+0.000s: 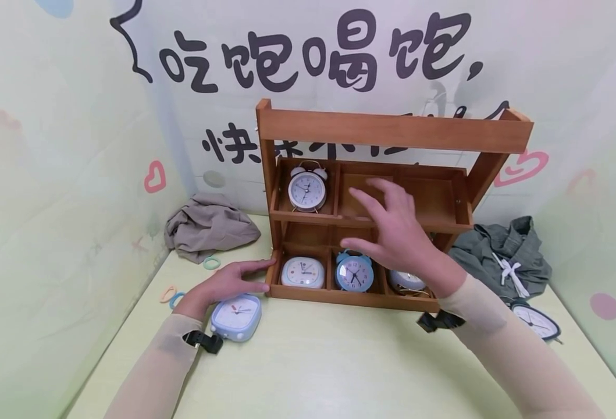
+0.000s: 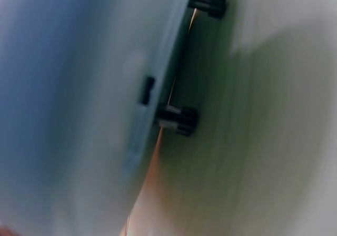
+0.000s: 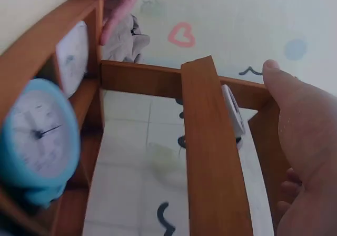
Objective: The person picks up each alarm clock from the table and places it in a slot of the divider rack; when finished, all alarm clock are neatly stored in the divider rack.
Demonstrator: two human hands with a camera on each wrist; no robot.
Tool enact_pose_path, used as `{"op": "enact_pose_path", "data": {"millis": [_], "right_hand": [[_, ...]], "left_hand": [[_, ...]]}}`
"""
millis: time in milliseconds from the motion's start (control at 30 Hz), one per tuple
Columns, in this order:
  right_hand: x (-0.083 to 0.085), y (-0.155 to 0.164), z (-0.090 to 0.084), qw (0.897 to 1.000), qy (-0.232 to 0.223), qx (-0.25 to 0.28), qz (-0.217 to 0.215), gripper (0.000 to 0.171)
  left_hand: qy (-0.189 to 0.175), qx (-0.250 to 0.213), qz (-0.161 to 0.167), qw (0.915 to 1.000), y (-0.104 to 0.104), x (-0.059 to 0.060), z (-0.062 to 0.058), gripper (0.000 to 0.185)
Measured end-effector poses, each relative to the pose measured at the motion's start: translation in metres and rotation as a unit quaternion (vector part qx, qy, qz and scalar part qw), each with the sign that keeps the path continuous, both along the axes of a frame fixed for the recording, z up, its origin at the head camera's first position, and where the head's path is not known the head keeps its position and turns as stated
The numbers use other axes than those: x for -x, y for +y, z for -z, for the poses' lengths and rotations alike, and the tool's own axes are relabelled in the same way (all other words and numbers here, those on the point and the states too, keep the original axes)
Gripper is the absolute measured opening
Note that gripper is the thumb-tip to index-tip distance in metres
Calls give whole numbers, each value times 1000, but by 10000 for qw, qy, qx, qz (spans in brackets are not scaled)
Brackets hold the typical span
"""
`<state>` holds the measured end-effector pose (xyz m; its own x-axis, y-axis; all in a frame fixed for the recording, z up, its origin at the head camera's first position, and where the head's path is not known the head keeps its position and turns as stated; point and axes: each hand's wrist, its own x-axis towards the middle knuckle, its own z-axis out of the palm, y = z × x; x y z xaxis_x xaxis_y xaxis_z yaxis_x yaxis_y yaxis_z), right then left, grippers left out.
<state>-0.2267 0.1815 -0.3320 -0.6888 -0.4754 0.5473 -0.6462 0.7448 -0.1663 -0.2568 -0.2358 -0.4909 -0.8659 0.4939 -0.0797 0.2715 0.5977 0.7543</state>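
My left hand [image 1: 229, 282] rests its extended fingers against the lower left side of a two-tier wooden shelf [image 1: 339, 299]. Below its wrist, a pale blue square clock [image 1: 237, 317] lies face up on the table. My right hand [image 1: 399, 233] hovers before the upper middle compartment, fingers spread and holding nothing. A white twin-bell alarm clock [image 1: 308, 191] stands in the upper left compartment. Along the lower tier are a rounded white clock [image 1: 302, 272], a blue twin-bell clock [image 1: 355, 273] and a lilac clock [image 1: 408, 281], the last partly hidden by the right arm.
Left of the shelf lies a crumpled grey-brown cloth [image 1: 208, 227], with several coloured bands, one a green band [image 1: 212, 263]. At the right are a dark grey cloth [image 1: 501, 256] with a white drawstring and a dark-rimmed clock [image 1: 535, 321]. Printed wall sheets surround the table.
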Motion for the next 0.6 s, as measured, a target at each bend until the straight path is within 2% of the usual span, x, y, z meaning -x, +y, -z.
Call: {"op": "enact_pose_path", "data": {"millis": [267, 433, 600], "right_hand": [[-27, 51, 29, 9998, -139, 121, 74, 101], [-43, 78, 42, 9998, -124, 38, -141, 103], [-60, 105, 56, 9996, -134, 55, -262, 93]], "left_hand": [[37, 11, -13, 10000, -1, 1, 0, 76], [31, 19, -36, 10000, -1, 1, 0, 76], [10, -51, 2, 10000, 0, 1, 1, 76]]}}
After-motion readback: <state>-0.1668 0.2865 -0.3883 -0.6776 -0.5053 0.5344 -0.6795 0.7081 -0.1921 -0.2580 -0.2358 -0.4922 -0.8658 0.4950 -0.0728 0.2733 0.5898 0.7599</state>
